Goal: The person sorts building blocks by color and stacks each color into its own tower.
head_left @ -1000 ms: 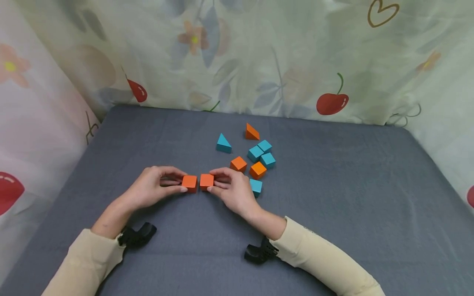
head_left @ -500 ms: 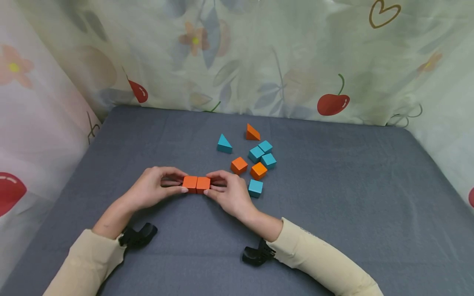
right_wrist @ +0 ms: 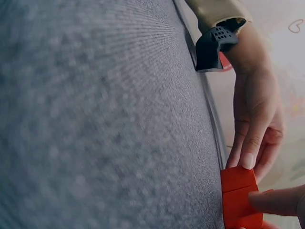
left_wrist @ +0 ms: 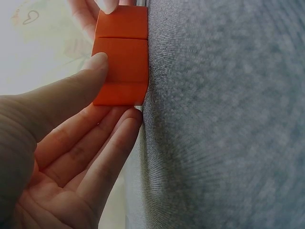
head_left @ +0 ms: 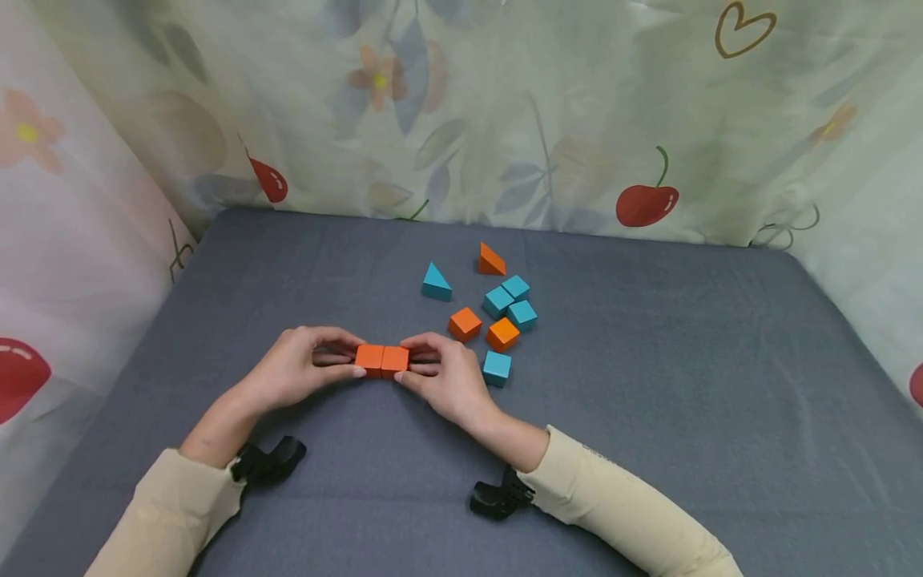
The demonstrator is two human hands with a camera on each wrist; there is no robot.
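Observation:
Two orange cubes sit side by side on the grey cloth, their faces touching. My left hand (head_left: 292, 369) pinches the left orange cube (head_left: 369, 360) between thumb and fingers. On the other side, my right hand (head_left: 450, 377) holds the right orange cube (head_left: 395, 361) the same way. In the left wrist view, the left thumb (left_wrist: 97, 64) lies across the near face of its cube (left_wrist: 126, 59), and a thin seam parts the two blocks. The right wrist view shows the right thumb (right_wrist: 274, 201) against its cube (right_wrist: 236, 207).
Just right of my right hand lies a blue cube (head_left: 497, 368). Behind it are two more orange cubes (head_left: 465, 324) and a cluster of blue cubes (head_left: 498, 302). Farther back stand a blue triangular block (head_left: 436, 283) and an orange triangular block (head_left: 491, 260). A patterned curtain (head_left: 461, 120) borders the table.
My right hand has moved left with its orange cube, closing the gap to the left cube. Over the last half second the hands and blocks have hardly moved.

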